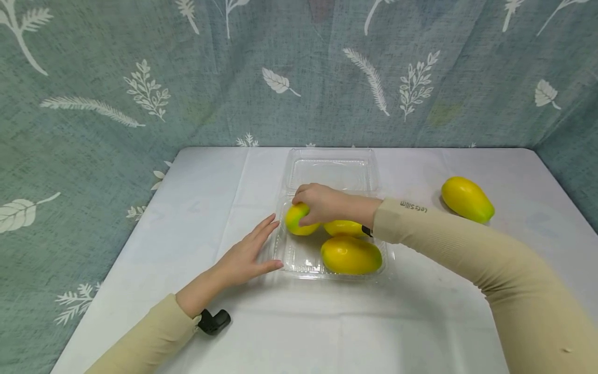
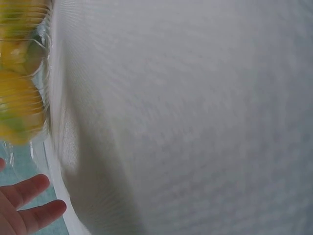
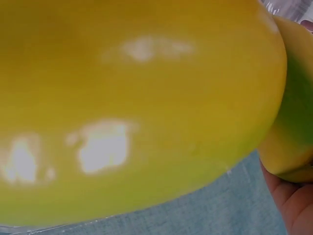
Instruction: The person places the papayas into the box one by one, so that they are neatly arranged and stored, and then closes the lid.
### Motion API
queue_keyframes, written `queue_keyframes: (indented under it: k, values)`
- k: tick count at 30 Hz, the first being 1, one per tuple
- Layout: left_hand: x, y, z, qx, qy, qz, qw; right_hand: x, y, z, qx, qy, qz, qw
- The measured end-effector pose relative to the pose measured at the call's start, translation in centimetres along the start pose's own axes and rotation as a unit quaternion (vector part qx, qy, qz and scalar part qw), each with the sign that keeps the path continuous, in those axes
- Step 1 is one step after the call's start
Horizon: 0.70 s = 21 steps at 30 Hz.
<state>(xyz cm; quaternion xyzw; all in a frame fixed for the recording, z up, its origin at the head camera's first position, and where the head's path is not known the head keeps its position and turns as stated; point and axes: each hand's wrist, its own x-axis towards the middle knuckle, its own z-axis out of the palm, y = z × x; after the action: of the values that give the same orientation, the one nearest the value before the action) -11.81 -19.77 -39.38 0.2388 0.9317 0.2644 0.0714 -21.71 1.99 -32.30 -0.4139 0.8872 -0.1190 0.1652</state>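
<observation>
Gripping the first mango: right hand over a clear container

Far left, running across the top: grey-green backdrop, printed with white leaves.

Lower left: beige left sleeve; beside its cuff, a black wrist device, above white cloth.

Left of centre: left hand, empty, grip wide, fingers straight and thumb spread. Fingertips lie at the container's left edge; contact cannot be told. In the left wrist view, fingers show at lower left, with yellow fruit behind ribbed plastic at the left edge.

Centre: container, plastic, lid open toward the top of the frame. First mango, yellow with green, at the left of the tray, pinched between the right hand's thumb and fingers; whether it touches the tray floor cannot be told.

Right of it, in the tray: second mango, partly hidden by the right wrist; third mango, lying lengthwise at the front right, its tip to the right.

Right: beige right sleeve, with dark lettering near the cuff. Beyond it, upper right: fourth mango, lying on the cloth, green tip toward the lower right.
</observation>
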Motion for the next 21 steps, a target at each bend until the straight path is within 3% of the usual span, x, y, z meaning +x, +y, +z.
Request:
queue_keyframes:
  k: [13,21]
  values:
    - [0.1,0.4,-0.2,0.004,-0.006,0.002,1.0000,-0.5,0.2,-0.4,0.005,0.014,-0.020,0.9997]
    - [0.1,0.3,-0.2,0.005,-0.011,-0.007,0.9999,-1.5,0.6,-1.6,0.038,0.036,-0.018,0.9985]
